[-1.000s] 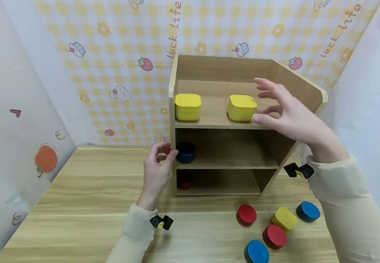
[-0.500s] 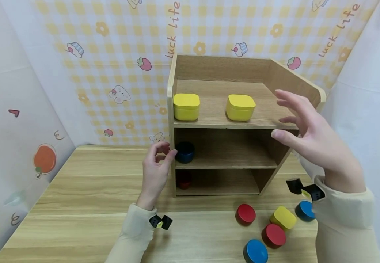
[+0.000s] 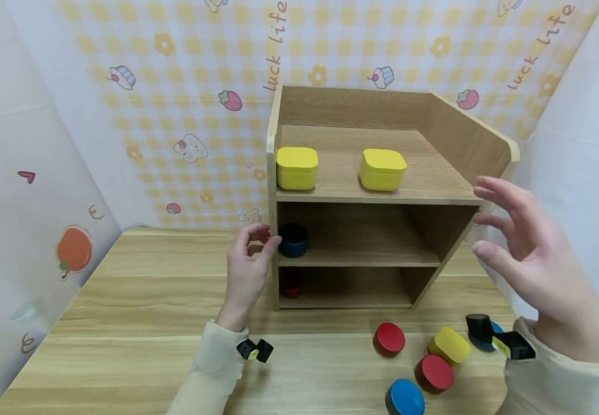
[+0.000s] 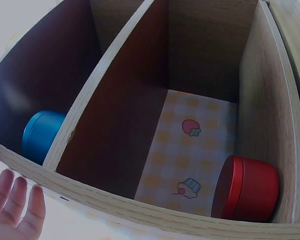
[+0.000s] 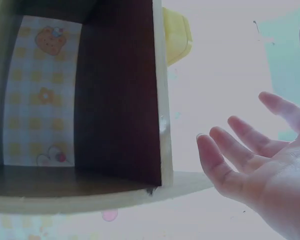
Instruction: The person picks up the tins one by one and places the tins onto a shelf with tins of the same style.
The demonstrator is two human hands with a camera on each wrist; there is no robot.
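Note:
My left hand (image 3: 247,271) is at the left side panel of the wooden shelf unit (image 3: 367,199), thumb tip close to its front edge. In the left wrist view its fingers (image 4: 35,210) lie outside the panel; firm contact cannot be told. My right hand (image 3: 543,259) hovers beside the unit's right side with fingers spread and nothing in them. Two yellow rounded-square boxes (image 3: 296,168) stand apart on the top shelf, the second yellow box (image 3: 382,170) further right. A blue round tin (image 3: 293,240) sits at the left of the middle shelf, and a red round tin (image 3: 291,283) below it.
On the wooden table (image 3: 139,323), front right, lie a red tin (image 3: 389,339), a yellow box (image 3: 450,344), another red tin (image 3: 434,373), a blue tin (image 3: 405,397) and a second blue tin (image 3: 478,341) partly behind my right wrist. A patterned cloth (image 3: 196,104) hangs behind.
My right hand has moved right and down, away from the right-hand yellow box on the top shelf, which stays in place. My left hand has not visibly moved.

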